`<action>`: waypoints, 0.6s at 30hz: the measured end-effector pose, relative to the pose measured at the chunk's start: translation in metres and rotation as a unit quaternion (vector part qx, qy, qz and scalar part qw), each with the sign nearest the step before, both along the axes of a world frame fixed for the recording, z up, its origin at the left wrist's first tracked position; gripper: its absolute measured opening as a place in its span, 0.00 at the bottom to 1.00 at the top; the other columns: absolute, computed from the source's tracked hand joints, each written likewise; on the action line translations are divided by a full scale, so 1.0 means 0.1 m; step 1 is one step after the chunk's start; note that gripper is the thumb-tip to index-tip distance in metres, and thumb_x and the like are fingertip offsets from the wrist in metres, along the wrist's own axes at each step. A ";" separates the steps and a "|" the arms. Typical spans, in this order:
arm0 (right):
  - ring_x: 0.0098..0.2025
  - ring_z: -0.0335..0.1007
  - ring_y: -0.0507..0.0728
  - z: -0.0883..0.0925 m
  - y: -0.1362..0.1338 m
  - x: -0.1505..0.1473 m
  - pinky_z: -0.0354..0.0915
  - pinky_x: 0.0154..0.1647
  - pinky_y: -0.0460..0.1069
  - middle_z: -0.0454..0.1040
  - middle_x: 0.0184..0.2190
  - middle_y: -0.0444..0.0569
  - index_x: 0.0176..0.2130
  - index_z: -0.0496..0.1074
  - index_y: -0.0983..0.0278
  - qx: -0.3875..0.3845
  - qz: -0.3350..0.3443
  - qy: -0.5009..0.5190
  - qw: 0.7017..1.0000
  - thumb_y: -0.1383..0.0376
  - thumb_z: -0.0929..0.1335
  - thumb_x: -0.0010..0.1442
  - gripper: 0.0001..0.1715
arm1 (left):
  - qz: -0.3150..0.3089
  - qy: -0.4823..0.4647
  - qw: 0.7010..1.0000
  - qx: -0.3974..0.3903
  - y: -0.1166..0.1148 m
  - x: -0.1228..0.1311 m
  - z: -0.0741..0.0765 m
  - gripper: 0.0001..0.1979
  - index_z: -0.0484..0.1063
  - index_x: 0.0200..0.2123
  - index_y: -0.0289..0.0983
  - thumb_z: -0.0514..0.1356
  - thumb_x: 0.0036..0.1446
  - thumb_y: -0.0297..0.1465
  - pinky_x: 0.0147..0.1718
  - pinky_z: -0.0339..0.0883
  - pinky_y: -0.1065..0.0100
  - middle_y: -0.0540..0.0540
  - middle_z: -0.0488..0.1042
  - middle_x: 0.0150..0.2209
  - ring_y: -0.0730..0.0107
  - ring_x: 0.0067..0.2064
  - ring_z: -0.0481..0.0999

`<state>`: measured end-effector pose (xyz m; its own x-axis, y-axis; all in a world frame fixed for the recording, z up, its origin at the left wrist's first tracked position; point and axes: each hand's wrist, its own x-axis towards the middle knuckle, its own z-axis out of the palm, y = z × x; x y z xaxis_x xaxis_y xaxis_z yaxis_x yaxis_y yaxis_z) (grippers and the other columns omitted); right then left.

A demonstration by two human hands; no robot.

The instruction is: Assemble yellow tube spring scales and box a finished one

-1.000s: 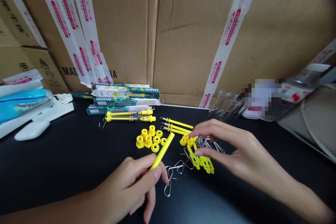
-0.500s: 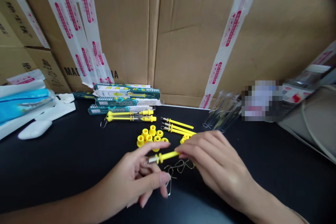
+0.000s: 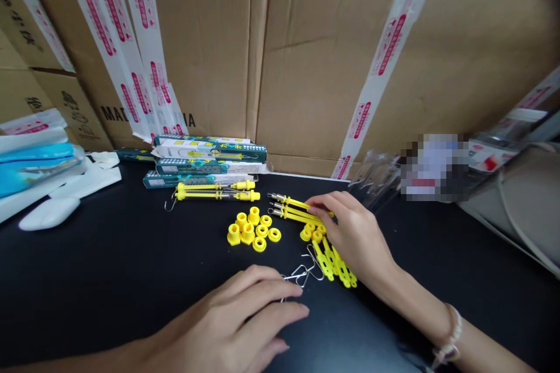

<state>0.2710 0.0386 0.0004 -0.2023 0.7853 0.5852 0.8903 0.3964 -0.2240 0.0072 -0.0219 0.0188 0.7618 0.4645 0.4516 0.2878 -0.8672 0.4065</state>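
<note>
Fingers of the right hand are overlapping the right-hand ends of the yellow rods, while the metal-tipped ends of these rods are pointing left, away from the hand. The view is not showing whether the right fingers are clamping a rod or merely resting above it. Small yellow collars are lying just below the right fingertips, and flat yellow tabs are lying beside the same hand, which is partly covering them.

Fingers of the left hand are standing slightly apart, back of the hand upward. Wire hooks are lying just beyond and partly behind the left fingertips; the view is not revealing contact. Flanged yellow caps and yellow rings are sitting on the black tabletop, beyond the left hand and clear of all fingers. Printed boxes are lying farther back, well apart from both hands.
</note>
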 end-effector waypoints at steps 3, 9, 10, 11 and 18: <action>0.42 0.78 0.64 -0.01 0.03 0.00 0.74 0.46 0.59 0.82 0.38 0.54 0.42 0.79 0.63 -0.018 -0.003 0.003 1.000 0.70 0.65 0.71 0.12 | 0.027 0.016 0.999 0.033 0.00 0.03 -0.03 0.15 0.77 0.56 0.35 0.59 0.70 0.25 0.60 0.73 0.70 0.43 0.82 0.56 0.62 0.58 0.79; 0.47 0.79 0.67 0.03 0.01 -0.01 0.74 0.51 0.65 0.83 0.45 0.59 0.47 0.80 0.68 -0.036 0.029 0.015 0.999 0.71 0.64 0.71 0.14 | 0.055 0.020 0.997 0.055 0.02 0.05 -0.12 0.15 0.78 0.56 0.33 0.56 0.72 0.26 0.55 0.77 0.69 0.42 0.82 0.55 0.61 0.56 0.79; 0.48 0.79 0.67 0.06 -0.02 0.00 0.74 0.52 0.64 0.82 0.46 0.59 0.48 0.80 0.68 -0.037 0.042 0.019 0.998 0.71 0.64 0.71 0.15 | 0.053 0.018 0.996 0.065 0.03 0.04 -0.14 0.15 0.79 0.55 0.33 0.55 0.72 0.25 0.54 0.78 0.68 0.42 0.83 0.54 0.61 0.55 0.80; 0.48 0.79 0.65 0.10 -0.06 0.00 0.75 0.52 0.62 0.82 0.47 0.59 0.49 0.80 0.67 -0.039 0.058 0.022 0.997 0.71 0.64 0.71 0.16 | 0.049 0.013 0.996 0.078 0.03 0.03 -0.17 0.15 0.79 0.54 0.33 0.55 0.73 0.25 0.52 0.80 0.68 0.43 0.84 0.53 0.60 0.54 0.81; 0.46 0.83 0.56 0.39 -0.38 0.10 0.77 0.48 0.48 0.84 0.45 0.50 0.48 0.81 0.60 -0.156 0.234 0.007 0.959 0.76 0.65 0.68 0.19 | 0.050 -0.025 0.993 0.109 0.06 0.02 -0.22 0.14 0.81 0.47 0.34 0.56 0.74 0.32 0.42 0.84 0.64 0.44 0.86 0.44 0.59 0.46 0.84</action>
<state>0.2807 0.0010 0.0396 -0.5703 0.7472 0.3413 0.6267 0.6644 -0.4073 0.0092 -0.0156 -0.0028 0.6915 0.4239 0.5849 0.3611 -0.9042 0.2283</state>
